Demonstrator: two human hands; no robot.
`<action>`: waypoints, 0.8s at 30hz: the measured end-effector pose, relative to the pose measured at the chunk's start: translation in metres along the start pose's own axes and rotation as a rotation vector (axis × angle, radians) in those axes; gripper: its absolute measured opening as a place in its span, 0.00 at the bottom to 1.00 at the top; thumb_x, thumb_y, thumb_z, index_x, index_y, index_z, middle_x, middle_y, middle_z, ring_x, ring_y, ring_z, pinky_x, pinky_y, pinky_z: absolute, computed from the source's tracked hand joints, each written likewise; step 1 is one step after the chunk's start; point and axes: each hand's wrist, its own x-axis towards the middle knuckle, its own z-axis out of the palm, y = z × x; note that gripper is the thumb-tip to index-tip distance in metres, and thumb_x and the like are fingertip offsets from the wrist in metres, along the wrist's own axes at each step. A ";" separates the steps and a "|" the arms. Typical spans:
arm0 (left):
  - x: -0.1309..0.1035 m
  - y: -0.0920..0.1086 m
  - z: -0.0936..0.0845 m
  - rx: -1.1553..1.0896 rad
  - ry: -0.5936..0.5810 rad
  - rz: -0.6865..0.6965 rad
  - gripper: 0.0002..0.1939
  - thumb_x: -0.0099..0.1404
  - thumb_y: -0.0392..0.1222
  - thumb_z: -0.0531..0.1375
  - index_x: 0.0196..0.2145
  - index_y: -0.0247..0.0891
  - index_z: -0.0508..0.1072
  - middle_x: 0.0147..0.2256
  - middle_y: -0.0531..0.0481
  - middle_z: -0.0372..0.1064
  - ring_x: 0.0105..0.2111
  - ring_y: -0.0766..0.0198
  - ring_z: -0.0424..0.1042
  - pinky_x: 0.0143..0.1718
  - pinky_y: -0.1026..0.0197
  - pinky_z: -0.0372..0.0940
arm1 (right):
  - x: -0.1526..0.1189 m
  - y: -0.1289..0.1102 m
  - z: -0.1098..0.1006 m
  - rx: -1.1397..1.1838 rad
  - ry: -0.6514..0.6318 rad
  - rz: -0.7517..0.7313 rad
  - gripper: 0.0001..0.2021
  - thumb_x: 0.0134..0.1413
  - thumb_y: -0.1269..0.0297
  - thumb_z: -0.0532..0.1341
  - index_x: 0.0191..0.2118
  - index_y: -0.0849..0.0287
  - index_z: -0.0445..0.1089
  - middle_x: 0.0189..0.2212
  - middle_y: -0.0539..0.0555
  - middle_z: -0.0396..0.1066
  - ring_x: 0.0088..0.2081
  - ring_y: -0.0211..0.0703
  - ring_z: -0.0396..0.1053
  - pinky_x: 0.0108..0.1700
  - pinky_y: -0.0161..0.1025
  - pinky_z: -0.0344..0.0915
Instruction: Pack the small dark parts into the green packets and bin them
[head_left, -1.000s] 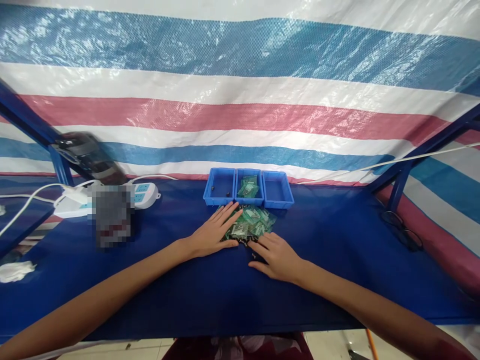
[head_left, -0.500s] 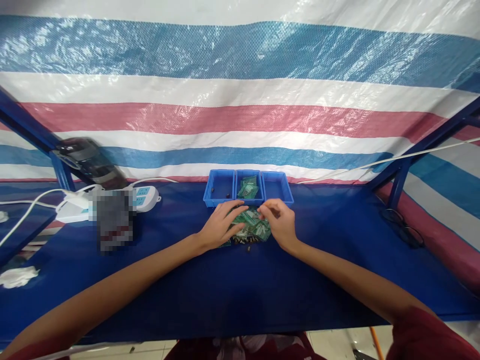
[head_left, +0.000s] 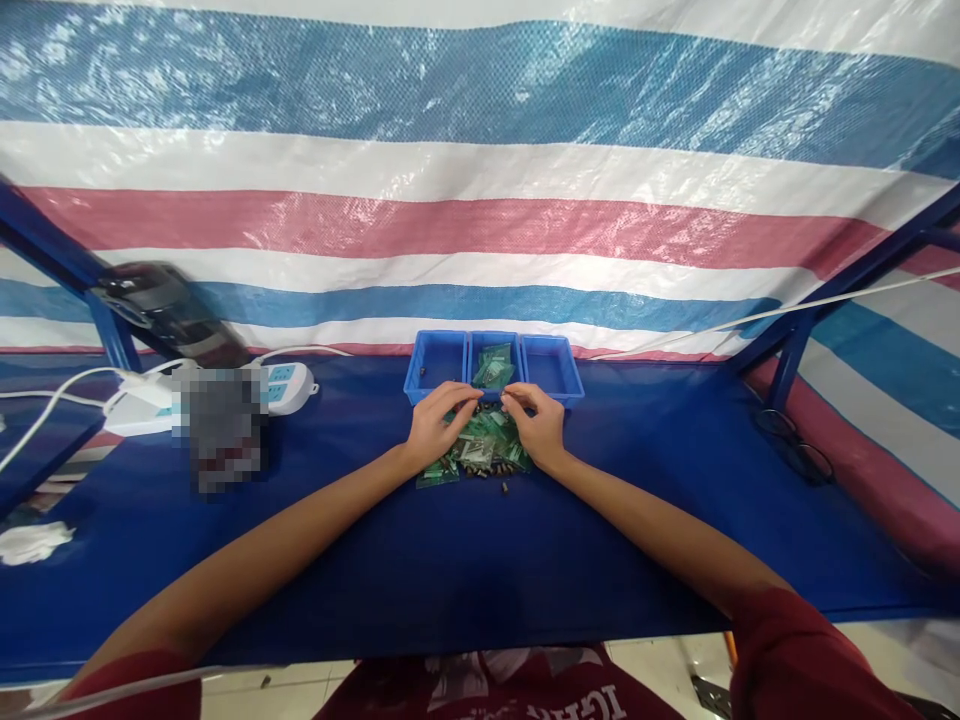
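Observation:
A pile of small green-tinted plastic packets (head_left: pixel 486 440) lies on the blue table in front of me, with several small dark and brassy cylindrical pieces (head_left: pixel 480 470) along its near edge. Over the pile's left side, my left hand (head_left: pixel 436 422) has thumb and fingertips pressed together. Opposite it, my right hand (head_left: pixel 541 428) is pinched too, its fingertips a short gap from the left ones. Whatever sits in either pinch is too small to make out. Just beyond the fingers stands a middle blue bin (head_left: pixel 493 340) holding more green packets.
Left of the middle bin is another blue bin (head_left: pixel 440 345) with a small dark piece; a third blue bin (head_left: pixel 551 365) adjoins on the right. A power strip (head_left: pixel 292 388), a blurred-out object (head_left: pixel 225 425) and a dark bottle (head_left: pixel 172 312) stand left. Glasses (head_left: pixel 795 445) lie right.
My left hand has gone from spread fingers to a pinch. My right hand has shifted slightly left, bringing the fingertips closer together. The view has tilted a little.

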 end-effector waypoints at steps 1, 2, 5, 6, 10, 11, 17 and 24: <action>0.000 -0.002 0.000 0.006 0.021 -0.014 0.09 0.67 0.39 0.55 0.41 0.37 0.73 0.36 0.45 0.72 0.37 0.62 0.72 0.39 0.59 0.68 | 0.000 0.001 0.000 -0.003 -0.005 0.002 0.09 0.54 0.58 0.60 0.36 0.58 0.72 0.32 0.53 0.75 0.29 0.42 0.73 0.37 0.40 0.71; 0.001 -0.003 0.000 0.010 0.039 -0.028 0.09 0.67 0.39 0.55 0.40 0.37 0.74 0.36 0.45 0.73 0.38 0.62 0.72 0.40 0.59 0.69 | 0.000 0.002 0.001 -0.008 -0.012 0.007 0.09 0.54 0.58 0.60 0.36 0.58 0.73 0.32 0.54 0.75 0.30 0.43 0.74 0.37 0.41 0.71; 0.001 -0.006 0.000 -0.003 0.044 -0.052 0.10 0.68 0.42 0.55 0.38 0.37 0.75 0.36 0.45 0.73 0.38 0.62 0.73 0.40 0.59 0.69 | -0.001 0.003 0.001 -0.011 -0.037 0.020 0.10 0.55 0.59 0.59 0.36 0.57 0.74 0.33 0.54 0.76 0.32 0.45 0.75 0.40 0.42 0.72; 0.001 -0.007 0.000 -0.010 0.038 -0.052 0.10 0.68 0.42 0.55 0.37 0.37 0.76 0.36 0.45 0.73 0.38 0.62 0.73 0.39 0.59 0.70 | -0.001 0.004 0.001 -0.004 -0.040 0.022 0.10 0.55 0.59 0.59 0.37 0.57 0.74 0.34 0.54 0.76 0.33 0.45 0.75 0.41 0.42 0.72; 0.001 -0.007 0.000 -0.021 0.033 -0.041 0.09 0.67 0.42 0.56 0.37 0.37 0.76 0.36 0.45 0.74 0.38 0.63 0.73 0.39 0.59 0.70 | -0.002 0.005 0.001 0.021 -0.047 0.025 0.10 0.56 0.60 0.58 0.38 0.57 0.74 0.36 0.54 0.77 0.34 0.45 0.76 0.41 0.42 0.73; 0.001 -0.007 0.000 -0.027 0.032 -0.034 0.09 0.67 0.41 0.57 0.37 0.37 0.76 0.35 0.46 0.74 0.38 0.63 0.73 0.39 0.59 0.70 | -0.002 0.004 0.001 0.029 -0.049 0.024 0.10 0.56 0.60 0.59 0.38 0.57 0.74 0.36 0.54 0.77 0.34 0.45 0.76 0.41 0.42 0.73; 0.000 -0.010 0.000 -0.039 0.001 -0.017 0.07 0.66 0.41 0.58 0.37 0.38 0.76 0.35 0.46 0.74 0.37 0.63 0.73 0.40 0.59 0.70 | 0.000 0.002 0.000 0.014 -0.058 0.027 0.10 0.56 0.58 0.58 0.37 0.57 0.74 0.34 0.54 0.76 0.32 0.44 0.74 0.39 0.41 0.72; 0.002 -0.007 -0.001 -0.022 0.016 -0.037 0.07 0.63 0.42 0.61 0.30 0.36 0.73 0.29 0.48 0.71 0.29 0.66 0.69 0.32 0.62 0.68 | 0.002 -0.003 -0.001 -0.059 -0.043 -0.020 0.10 0.57 0.58 0.58 0.36 0.57 0.73 0.34 0.54 0.75 0.35 0.44 0.73 0.40 0.41 0.71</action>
